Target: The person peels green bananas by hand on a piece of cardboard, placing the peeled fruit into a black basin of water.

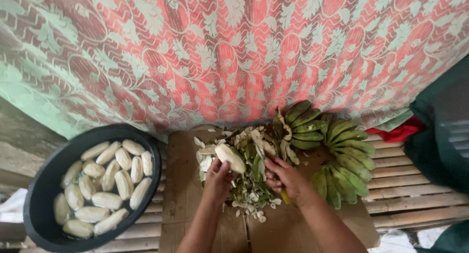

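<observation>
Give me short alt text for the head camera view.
Seen from above, a left hand holds a peeled banana over a pile of green peels; the right hand grips a yellow-handled tool. Green bananas lie right, a black basin of peeled ones left.

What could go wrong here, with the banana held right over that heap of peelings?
The left hand grips a peeled banana that looks smooth and may be slippery; it could drop into the peel heap and get dirty. The right hand holds something with a yellow handle, probably a knife, close to the other hand's fingers, so a slip might cut. The black basin of peeled bananas sits near the slatted bench's edge and might tip if bumped.
</observation>
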